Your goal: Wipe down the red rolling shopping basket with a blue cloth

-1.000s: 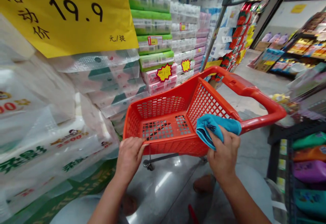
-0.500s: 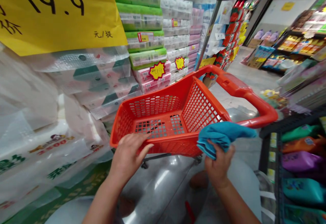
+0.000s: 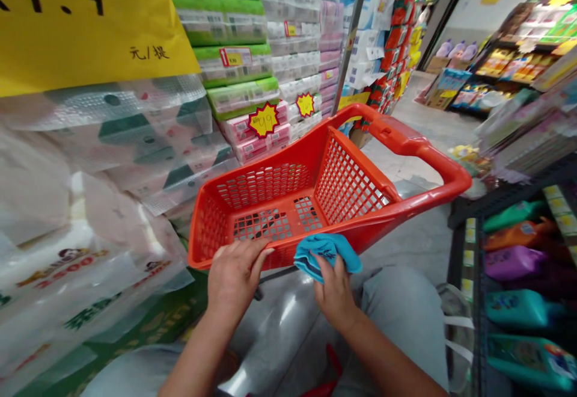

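A red plastic shopping cart (image 3: pixel 356 171) with perforated sides stands in front of me, its handle to the right and nothing in its basket. My left hand (image 3: pixel 237 276) grips the near rim toward the left, fingers over the edge and thumb along the outside. In my right hand (image 3: pixel 333 292) is a folded blue cloth (image 3: pixel 329 249), pressed against the outer face of the near side, just right of my left hand. The fingertips of my right hand are partly sunk in the cloth's folds.
Stacked tissue packs (image 3: pixel 238 78) rise behind the cart, and large wrapped paper bundles (image 3: pixel 112 252) crowd the left. A yellow price sign (image 3: pixel 99 30) hangs upper left. At right, a dark shelf (image 3: pixel 478 276) holds coloured bottles (image 3: pixel 518 310). A metal pole (image 3: pixel 351 42) stands behind the cart.
My right hand has moved left along the near rim with the blue cloth, from near the handle toward my left hand. My left hand keeps its hold on the rim. The view has shifted slightly.
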`<state>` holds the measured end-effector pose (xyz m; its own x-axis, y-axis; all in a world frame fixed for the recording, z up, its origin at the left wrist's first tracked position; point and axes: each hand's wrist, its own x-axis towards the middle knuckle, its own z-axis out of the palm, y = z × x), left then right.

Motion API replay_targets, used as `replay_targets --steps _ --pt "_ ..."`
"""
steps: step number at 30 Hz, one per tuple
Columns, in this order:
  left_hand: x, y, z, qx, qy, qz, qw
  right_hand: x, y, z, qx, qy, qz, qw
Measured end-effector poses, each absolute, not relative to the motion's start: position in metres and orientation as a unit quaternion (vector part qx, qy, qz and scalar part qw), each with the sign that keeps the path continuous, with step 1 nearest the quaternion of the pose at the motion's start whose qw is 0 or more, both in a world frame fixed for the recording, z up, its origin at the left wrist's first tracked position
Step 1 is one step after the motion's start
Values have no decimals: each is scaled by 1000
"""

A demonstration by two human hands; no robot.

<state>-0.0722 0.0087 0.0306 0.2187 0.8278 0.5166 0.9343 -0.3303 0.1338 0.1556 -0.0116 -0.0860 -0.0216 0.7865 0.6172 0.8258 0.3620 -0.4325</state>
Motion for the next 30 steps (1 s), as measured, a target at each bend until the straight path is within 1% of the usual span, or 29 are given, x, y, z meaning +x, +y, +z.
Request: replay_targets --steps 3,5,8,12,16,20,24,27,30 --pt "-67 8 29 -776 -566 -254 112 169 -5 -90 -558 -709 -44 430" --pt "-65 9 28 -775 -567 -253 113 188 1 -90 -589 -664 -22 460" --pt "-63 14 27 -773 -567 -262 113 205 6 -83 -625 -613 15 483" --pt "-59 23 27 -770 -562 -282 114 194 9 -74 -617 -622 51 479" --pt "-56 33 32 -767 -564 -286 111 196 23 -84 -589 -662 58 460" --pt "-52 41 34 -769 -556 -290 122 214 37 -99 -619 -615 76 482" --pt "-45 46 30 -766 -553 -293 144 207 41 -96 -660 -554 111 495" --pt "-42 47 26 -765 -550 -291 166 196 45 -94 -647 -554 123 509" --pt "-42 47 25 -765 -549 -287 177 196 47 -103 -634 -551 130 528"
